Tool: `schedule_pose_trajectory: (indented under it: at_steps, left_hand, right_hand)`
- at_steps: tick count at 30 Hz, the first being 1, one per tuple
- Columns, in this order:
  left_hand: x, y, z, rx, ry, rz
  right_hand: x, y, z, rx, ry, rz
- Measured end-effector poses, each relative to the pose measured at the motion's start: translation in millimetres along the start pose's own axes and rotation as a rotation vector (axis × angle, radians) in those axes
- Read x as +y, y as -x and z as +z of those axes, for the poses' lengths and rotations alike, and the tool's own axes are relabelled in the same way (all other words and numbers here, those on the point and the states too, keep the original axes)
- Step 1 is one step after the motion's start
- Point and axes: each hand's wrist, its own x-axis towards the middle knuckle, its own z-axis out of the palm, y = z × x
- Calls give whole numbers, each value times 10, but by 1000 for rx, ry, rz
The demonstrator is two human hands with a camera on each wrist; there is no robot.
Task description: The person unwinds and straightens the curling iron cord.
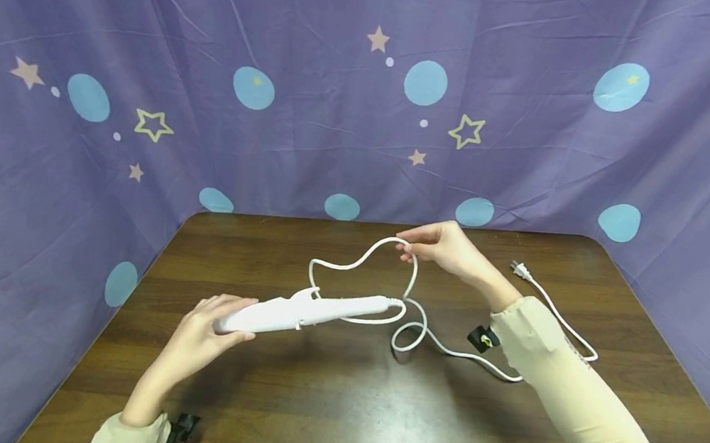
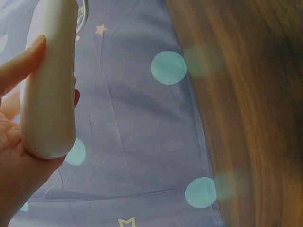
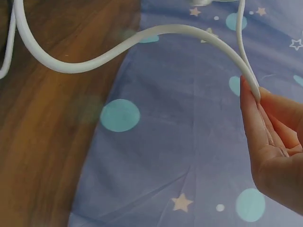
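My left hand (image 1: 203, 332) grips the thick end of a white handheld appliance (image 1: 285, 312), shaped like a hair iron, held above the table with its cord end toward the right. A small hooked part stands up from its middle. In the left wrist view, the thumb and fingers lie around the smooth rounded end of the appliance (image 2: 49, 99). My right hand (image 1: 451, 251) pinches the white cord (image 1: 357, 264) between thumb and fingertips, raising a loop beyond the appliance. In the right wrist view, the cord (image 3: 165, 29) curves away from the pinching fingertips.
More cord makes a small coil near the table's middle and runs right beneath my right sleeve (image 1: 570, 385). The two-prong plug (image 1: 521, 269) lies at the back right of the brown wooden table (image 1: 338, 391). A purple patterned curtain (image 1: 310, 153) hangs behind and along both sides.
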Motion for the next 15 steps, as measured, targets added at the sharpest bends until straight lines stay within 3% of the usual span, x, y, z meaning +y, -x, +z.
schedule_pose_trajectory:
  at_steps: [9, 15]
  left_hand:
    - [28, -30, -25, 55, 63, 7]
    - [35, -58, -33, 124, 70, -57]
  right_hand:
    - [348, -23, 66, 6, -15, 35]
    - [513, 8, 174, -11, 12, 51]
